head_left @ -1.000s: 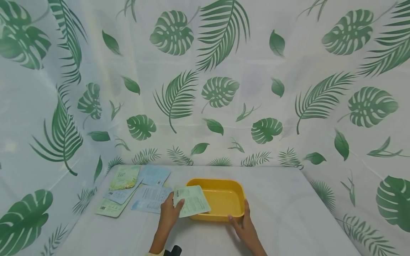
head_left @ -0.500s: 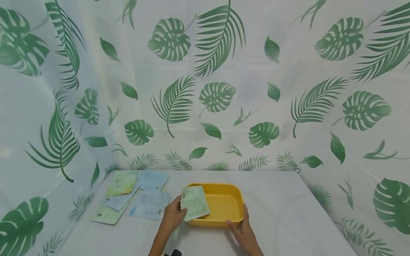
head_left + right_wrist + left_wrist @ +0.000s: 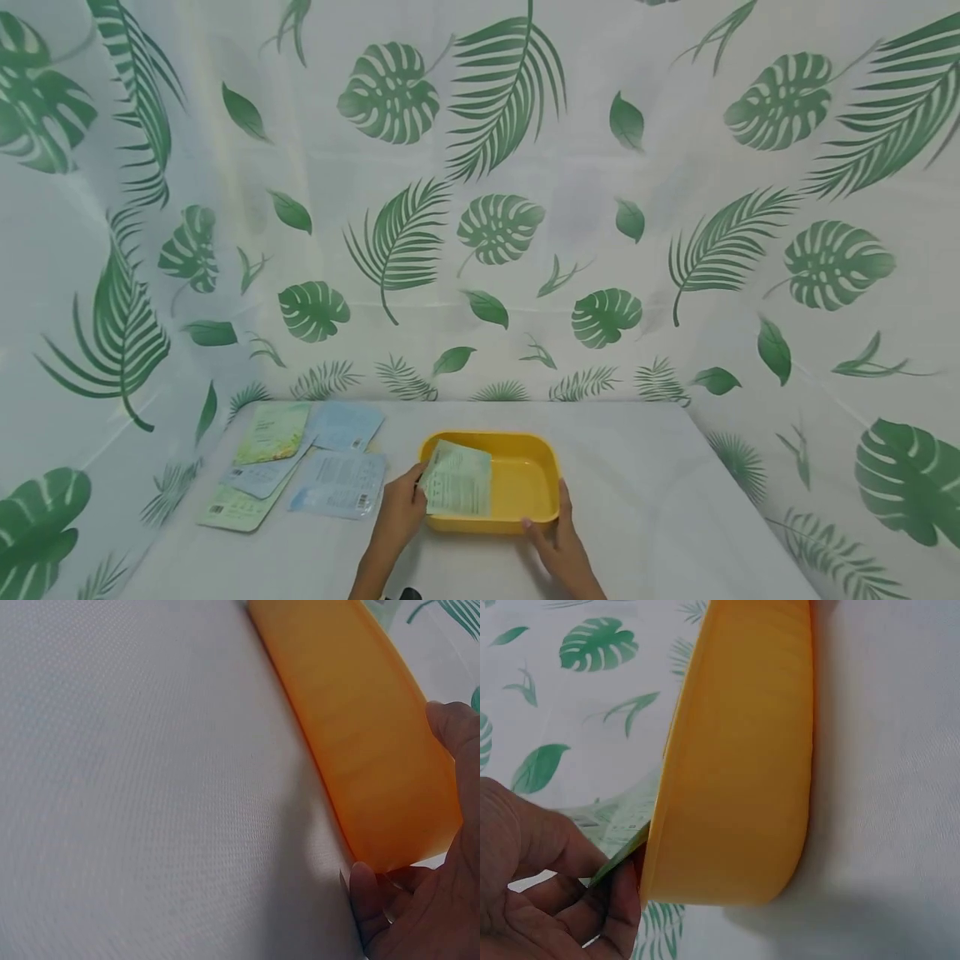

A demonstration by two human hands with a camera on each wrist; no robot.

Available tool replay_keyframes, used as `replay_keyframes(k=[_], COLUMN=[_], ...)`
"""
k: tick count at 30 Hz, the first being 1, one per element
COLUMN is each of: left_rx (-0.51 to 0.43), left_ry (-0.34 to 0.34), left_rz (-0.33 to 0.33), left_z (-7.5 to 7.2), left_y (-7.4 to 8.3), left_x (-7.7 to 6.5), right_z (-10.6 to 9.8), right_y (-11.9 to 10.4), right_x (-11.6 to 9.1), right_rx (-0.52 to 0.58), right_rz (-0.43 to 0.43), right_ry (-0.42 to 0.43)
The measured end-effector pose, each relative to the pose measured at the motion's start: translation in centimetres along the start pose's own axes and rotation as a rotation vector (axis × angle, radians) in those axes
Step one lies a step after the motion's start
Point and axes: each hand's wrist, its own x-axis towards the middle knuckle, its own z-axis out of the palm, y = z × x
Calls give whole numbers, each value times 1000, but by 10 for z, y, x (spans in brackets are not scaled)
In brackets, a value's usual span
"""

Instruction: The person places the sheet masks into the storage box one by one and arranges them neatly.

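Observation:
A pale green printed flat packet [image 3: 459,482], like a sheet mask sachet, lies in the left part of a yellow rectangular tub [image 3: 525,492]. My left hand [image 3: 401,510] pinches its left edge between thumb and fingers at the tub's left rim. Only a thin green edge of the packet [image 3: 624,851] shows beside the tub wall in the left wrist view. My right hand [image 3: 561,552] holds the tub's front right corner. In the right wrist view, that hand's thumb [image 3: 448,724] rests at the rim and its fingers are low by the base.
Left of the tub lie several flat packets: a green one [image 3: 273,432] over a bluish one [image 3: 255,479] and another green one [image 3: 234,507], plus a blue one [image 3: 347,425] and a clear-edged blue-white one [image 3: 341,483]. A leaf-patterned curtain [image 3: 525,250] surrounds the white table [image 3: 645,517].
The green packet has moved right and down, from over the tub's left rim into its left part, with my left hand on it. My right hand keeps its hold on the tub.

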Motion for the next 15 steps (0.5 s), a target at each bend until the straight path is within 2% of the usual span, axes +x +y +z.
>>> replay_keyframes(k=[4,15], left_rx=[22,54], left_ry=[-53,-35], left_rz=[-62,-55], left_z=[2,16], left_y=[4,8], left_x=[-3,2], right_z=[6,3], right_y=[0,3], right_x=[-4,2], right_rx=[4,0], right_rz=[8,-22], right_ry=[-1,-7])
